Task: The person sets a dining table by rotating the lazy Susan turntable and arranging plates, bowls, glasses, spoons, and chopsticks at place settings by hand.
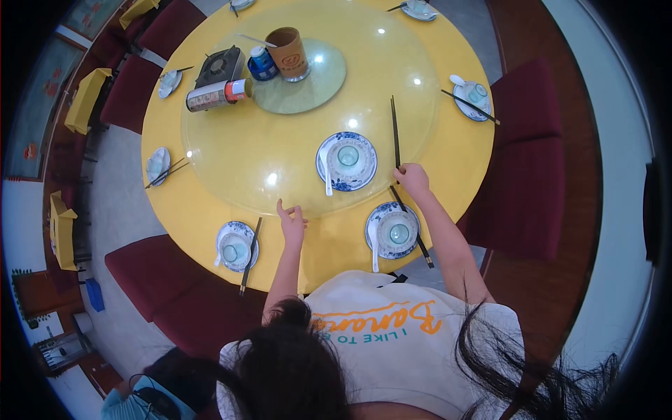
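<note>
On the glass turntable, a blue-patterned plate (322, 142) carries a bowl, a small clear cup (348, 156) and a white spoon (327, 175). To its right, my right hand (411, 178) is closed on the lower end of dark chopsticks (395, 129) that point away from me. Just below that hand, a second pair of chopsticks (424, 250) lies across another plate setting (373, 215) on the yellow cloth. At the turntable's near edge is my left hand (292, 222), its fingers apart and holding nothing.
A portable stove (220, 66) with a gas canister (213, 96), a blue container (262, 66) and a brown cup (287, 57) stand at the far left. More place settings (236, 245) ring the table edge (280, 280). Dark red chairs (521, 182) surround it. Part of another person (147, 400) shows at bottom left.
</note>
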`<move>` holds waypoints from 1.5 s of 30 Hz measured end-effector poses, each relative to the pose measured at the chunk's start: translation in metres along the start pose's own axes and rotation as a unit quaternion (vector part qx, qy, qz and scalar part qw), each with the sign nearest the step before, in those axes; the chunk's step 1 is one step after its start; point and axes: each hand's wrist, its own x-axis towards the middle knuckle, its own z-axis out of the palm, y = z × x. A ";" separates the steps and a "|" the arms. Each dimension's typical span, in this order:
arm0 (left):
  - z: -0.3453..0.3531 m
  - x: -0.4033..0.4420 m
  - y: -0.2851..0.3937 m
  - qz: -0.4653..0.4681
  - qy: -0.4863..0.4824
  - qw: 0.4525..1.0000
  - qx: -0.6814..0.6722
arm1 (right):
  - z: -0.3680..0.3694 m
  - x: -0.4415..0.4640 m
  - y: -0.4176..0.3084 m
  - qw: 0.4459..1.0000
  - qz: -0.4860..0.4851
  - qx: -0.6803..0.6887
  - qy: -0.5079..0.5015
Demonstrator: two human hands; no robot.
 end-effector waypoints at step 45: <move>-0.047 0.014 -0.008 0.179 -0.002 0.788 0.589 | -0.025 -0.070 -0.020 0.999 0.045 0.012 0.025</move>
